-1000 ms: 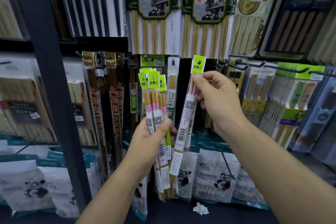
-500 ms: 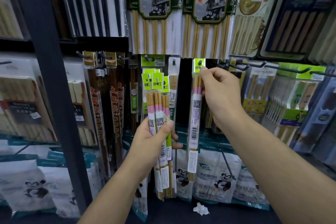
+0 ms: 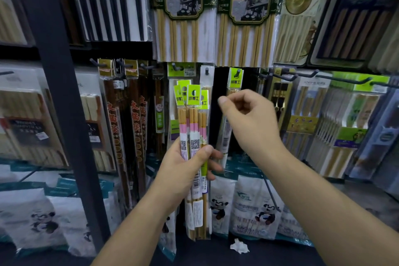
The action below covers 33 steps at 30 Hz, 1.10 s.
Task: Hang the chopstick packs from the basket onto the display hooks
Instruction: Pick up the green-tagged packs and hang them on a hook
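Observation:
My left hand point(image 3: 185, 166) grips a bundle of several chopstick packs point(image 3: 193, 127) with green header tags and pink bands, held upright in front of the display. One matching pack point(image 3: 235, 77) hangs by its green tag from a display hook in the dark gap at centre. My right hand point(image 3: 250, 123) is just in front of and below that tag, fingers loosely curled, thumb and forefinger close together, holding nothing. The hanging pack's lower part is partly hidden behind my right hand. No basket is in view.
Large bamboo chopstick packs point(image 3: 183, 11) hang above. Dark red chopstick packs point(image 3: 121, 114) hang to the left beside a dark steel upright point(image 3: 60, 93). Bare hooks point(image 3: 336, 77) jut out at right over boxed sets. Panda-printed bags point(image 3: 254, 207) line the lower shelf; a crumpled paper scrap point(image 3: 239, 246) lies below.
My right hand lifted one pack to the centre hook, hung it by its tag, then let go and drew back slightly. The left hand's bundle stayed in place.

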Available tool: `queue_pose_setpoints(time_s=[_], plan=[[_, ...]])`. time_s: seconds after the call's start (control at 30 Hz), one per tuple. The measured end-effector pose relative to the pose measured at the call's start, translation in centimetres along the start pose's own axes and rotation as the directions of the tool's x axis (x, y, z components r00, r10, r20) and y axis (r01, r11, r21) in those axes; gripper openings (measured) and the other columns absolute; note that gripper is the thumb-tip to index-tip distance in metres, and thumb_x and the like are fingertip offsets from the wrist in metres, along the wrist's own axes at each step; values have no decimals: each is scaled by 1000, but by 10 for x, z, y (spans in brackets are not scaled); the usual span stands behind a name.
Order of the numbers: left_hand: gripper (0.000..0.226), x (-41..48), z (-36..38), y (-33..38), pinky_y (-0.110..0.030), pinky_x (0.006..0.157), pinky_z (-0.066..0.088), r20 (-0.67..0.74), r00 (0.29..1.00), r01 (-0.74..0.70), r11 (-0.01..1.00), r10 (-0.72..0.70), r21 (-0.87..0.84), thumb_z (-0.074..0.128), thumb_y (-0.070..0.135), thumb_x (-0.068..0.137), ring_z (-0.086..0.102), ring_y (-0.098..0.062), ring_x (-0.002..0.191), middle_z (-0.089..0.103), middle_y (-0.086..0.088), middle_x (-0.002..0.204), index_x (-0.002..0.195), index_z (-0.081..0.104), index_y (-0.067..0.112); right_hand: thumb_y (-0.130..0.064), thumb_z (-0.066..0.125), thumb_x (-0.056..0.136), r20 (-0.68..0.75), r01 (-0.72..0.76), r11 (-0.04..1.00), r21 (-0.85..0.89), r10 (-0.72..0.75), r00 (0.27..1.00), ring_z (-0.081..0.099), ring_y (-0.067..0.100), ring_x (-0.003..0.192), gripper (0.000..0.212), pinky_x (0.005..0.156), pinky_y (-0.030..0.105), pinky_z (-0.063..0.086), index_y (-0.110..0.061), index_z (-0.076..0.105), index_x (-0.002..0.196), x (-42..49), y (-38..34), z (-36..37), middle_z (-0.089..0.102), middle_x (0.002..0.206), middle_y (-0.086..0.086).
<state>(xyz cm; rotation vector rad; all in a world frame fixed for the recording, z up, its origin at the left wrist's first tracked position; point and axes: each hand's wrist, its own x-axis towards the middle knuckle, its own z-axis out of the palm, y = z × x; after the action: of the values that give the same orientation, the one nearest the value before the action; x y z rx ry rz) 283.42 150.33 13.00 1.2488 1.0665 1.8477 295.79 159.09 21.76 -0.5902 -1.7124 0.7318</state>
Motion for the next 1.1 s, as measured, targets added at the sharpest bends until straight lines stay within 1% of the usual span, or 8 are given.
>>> queue_pose_setpoints(time_s=[0.1, 0.2, 0.4, 0.47, 0.57, 0.7, 0.87, 1.1], plan=[[34, 0, 2, -1, -34, 59, 61, 12, 1000, 26, 998, -25, -53, 74, 28, 86, 74, -27, 73, 77, -13, 89, 109, 60, 9, -36, 74, 91, 205, -49, 998, -25, 53, 977, 63, 5, 71, 15, 65, 25, 55, -22, 74, 86, -4, -4, 5, 72, 79, -1], [28, 0, 1, -4, -38, 63, 62, 2, 999, 43, 994, -43, -103, 78, 29, 83, 75, -31, 75, 75, -14, 88, 103, 66, 13, -36, 73, 92, 274, -88, 995, -35, 95, 957, 58, 11, 66, 23, 67, 36, 56, -16, 75, 82, -5, -6, 5, 70, 81, 13], [32, 5, -7, -6, -57, 84, 60, -84, 996, 38, 999, -40, -26, 74, 42, 84, 73, -34, 91, 74, -9, 93, 98, 67, 14, -30, 72, 94, 126, -111, 991, 78, 101, 987, 54, 7, 59, 19, 57, 22, 49, -16, 75, 81, 2, -6, -4, 64, 65, 7], [28, 5, -10, -6, -50, 78, 61, -94, 996, 13, 1000, -14, -1, 70, 41, 91, 70, -27, 85, 71, -8, 90, 95, 65, 13, -29, 75, 91, 50, -122, 980, 158, 116, 992, 58, 5, 61, 14, 63, 20, 53, -16, 75, 86, 7, -8, -9, 67, 66, -2], [18, 4, -9, -4, -36, 66, 58, -52, 999, -3, 999, 1, -32, 63, 34, 94, 64, -23, 73, 64, -8, 81, 90, 63, 17, -28, 77, 91, -28, -114, 973, 200, 122, 992, 61, 8, 64, 13, 65, 24, 55, -15, 75, 86, 13, -11, -14, 72, 73, 5], [17, 5, -10, -7, -42, 62, 54, -35, 999, 13, 999, -12, 29, 57, 31, 103, 56, -20, 62, 61, -4, 75, 95, 67, 20, -28, 69, 97, -90, -129, 979, 158, 144, 985, 50, 7, 55, 23, 59, 21, 46, -19, 73, 76, 19, -13, -18, 63, 64, -3], [17, 3, -10, -10, -29, 55, 51, -15, 1000, 0, 999, 0, 39, 53, 27, 106, 54, -17, 59, 66, -5, 78, 117, 66, 26, -26, 65, 100, -100, -147, 978, 147, 162, 982, 50, 4, 51, 29, 58, 18, 46, -18, 72, 72, 24, -14, -16, 60, 57, -10], [12, 4, -12, -11, -25, 48, 39, 31, 1000, -4, 1000, 4, 2, 61, 25, 102, 45, -13, 58, 57, 1, 78, 99, 60, 37, -27, 65, 99, -114, -163, 979, 125, 177, 978, 52, 6, 54, 30, 65, 25, 48, -12, 72, 73, 28, -8, -13, 60, 60, -5]])
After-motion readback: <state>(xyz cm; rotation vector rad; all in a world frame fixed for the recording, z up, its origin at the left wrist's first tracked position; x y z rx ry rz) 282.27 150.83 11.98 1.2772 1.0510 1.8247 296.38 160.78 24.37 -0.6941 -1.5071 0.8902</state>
